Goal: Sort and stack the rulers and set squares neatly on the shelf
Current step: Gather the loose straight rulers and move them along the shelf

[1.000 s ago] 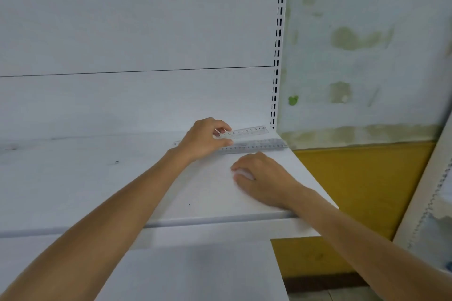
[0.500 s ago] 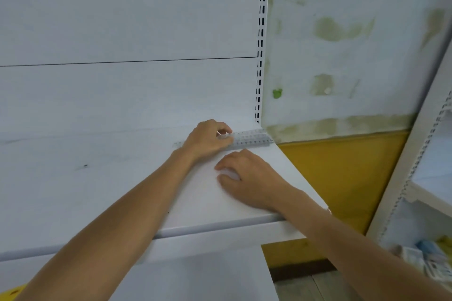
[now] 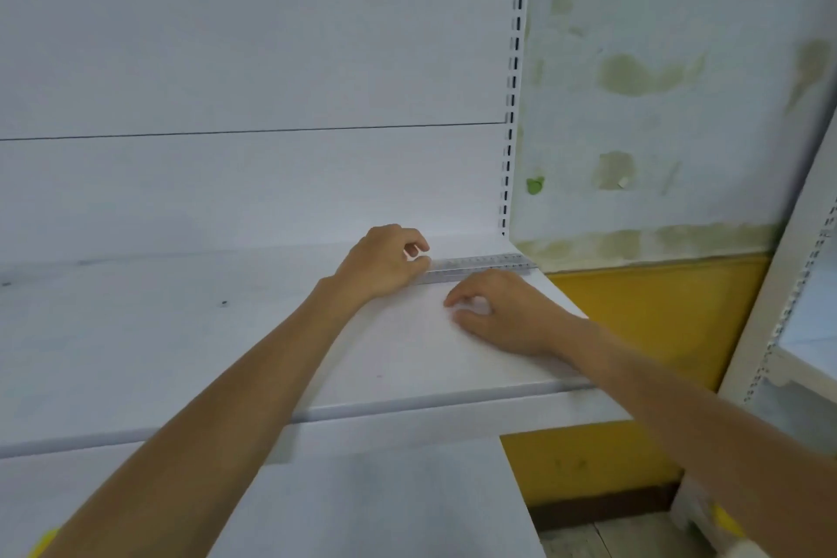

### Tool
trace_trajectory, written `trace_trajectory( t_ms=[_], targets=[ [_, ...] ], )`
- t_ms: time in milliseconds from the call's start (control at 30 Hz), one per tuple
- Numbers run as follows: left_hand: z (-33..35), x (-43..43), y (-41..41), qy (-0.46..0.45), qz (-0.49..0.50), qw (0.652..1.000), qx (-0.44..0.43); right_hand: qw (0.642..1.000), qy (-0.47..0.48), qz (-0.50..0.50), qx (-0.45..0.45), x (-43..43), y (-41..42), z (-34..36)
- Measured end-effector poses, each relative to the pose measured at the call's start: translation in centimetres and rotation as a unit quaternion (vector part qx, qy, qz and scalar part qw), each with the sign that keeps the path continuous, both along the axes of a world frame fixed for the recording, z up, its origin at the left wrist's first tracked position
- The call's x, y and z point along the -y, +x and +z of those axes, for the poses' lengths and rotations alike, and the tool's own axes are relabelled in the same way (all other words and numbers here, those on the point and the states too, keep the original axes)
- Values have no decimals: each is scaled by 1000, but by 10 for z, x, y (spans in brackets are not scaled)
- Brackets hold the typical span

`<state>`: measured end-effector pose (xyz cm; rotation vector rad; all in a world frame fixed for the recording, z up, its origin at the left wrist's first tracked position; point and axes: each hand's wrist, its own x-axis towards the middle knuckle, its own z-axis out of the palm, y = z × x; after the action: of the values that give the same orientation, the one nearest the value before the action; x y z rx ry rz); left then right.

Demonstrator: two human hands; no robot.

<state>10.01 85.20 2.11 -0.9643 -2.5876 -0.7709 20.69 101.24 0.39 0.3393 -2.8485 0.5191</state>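
Left hand (image 3: 385,263) is pinching the near end of the rulers (image 3: 484,265), probably squaring them along the back corner of the shelf (image 3: 271,331). Right hand (image 3: 502,317) is resting just beside them, fingers (image 3: 454,299) loosely curled, can't tell if it's holding anything.

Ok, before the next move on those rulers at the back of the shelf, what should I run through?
1. Rulers lie flat near the back right corner of the shelf: ok.
2. Ruler edges squared into one stack: cannot tell, the plastic is clear and the picture is blurred.
3. Left hand has hold of the rulers' left end, thumb and finger curled on it: ok.
4. Right hand free to help: cannot tell, its fingers curl on the shelf, maybe over something clear.
5. Set squares in sight for sorting: not ok, none shows.
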Motion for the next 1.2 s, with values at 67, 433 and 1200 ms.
trace_trajectory(
  t_ms=[67,433,1200],
  targets=[
    [2,41,2,-10,29,999,-12,1000,-3,-7,-22,14,-10,10],
    [15,378,68,9,261,965,-26,984,-44,135,-110,307,-76,56],
    [-15,671,55,33,376,926,-2,962,-18,271,-42,621,-172,37]
  ],
)
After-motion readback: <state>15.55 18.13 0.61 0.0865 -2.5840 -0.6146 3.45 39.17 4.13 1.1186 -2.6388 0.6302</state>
